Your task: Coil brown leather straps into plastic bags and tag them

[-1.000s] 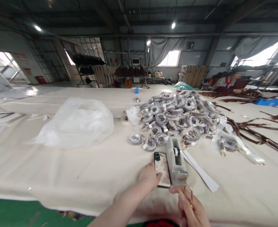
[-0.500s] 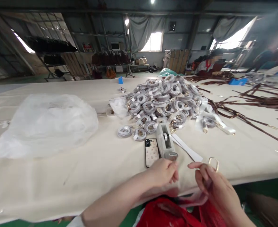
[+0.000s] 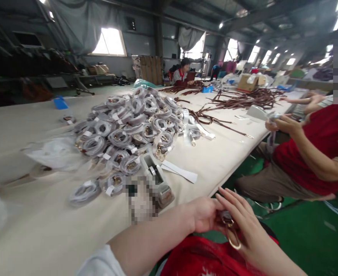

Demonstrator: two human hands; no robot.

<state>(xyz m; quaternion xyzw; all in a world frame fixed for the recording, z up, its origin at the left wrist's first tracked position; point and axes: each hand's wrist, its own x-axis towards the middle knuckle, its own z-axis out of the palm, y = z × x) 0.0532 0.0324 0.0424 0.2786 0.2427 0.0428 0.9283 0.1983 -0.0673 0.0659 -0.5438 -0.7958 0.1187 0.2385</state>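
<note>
My two hands meet just off the near table edge, over my red lap. My left hand (image 3: 205,214) is closed in a pinch on a brown strap end (image 3: 225,219). My right hand (image 3: 242,226) has its fingers spread along the same piece, and a gold metal clasp (image 3: 233,239) hangs below it. A grey tape dispenser (image 3: 157,180) stands on the table just ahead of my hands, beside a blurred-out phone (image 3: 141,201). Behind these lies a big pile of coiled wrapped straps (image 3: 131,122).
White paper strips (image 3: 180,171) lie right of the dispenser. Loose brown straps (image 3: 238,100) cover the far right of the cream table (image 3: 27,226). A person in red (image 3: 318,145) sits at right working; another sits far back (image 3: 182,72). Crumpled clear plastic (image 3: 52,151) lies at left.
My view has swung right, bringing the seated co-worker in. My left hand left the phone and dispenser and joined my right hand off the table edge; the clasp now hangs below my fingers.
</note>
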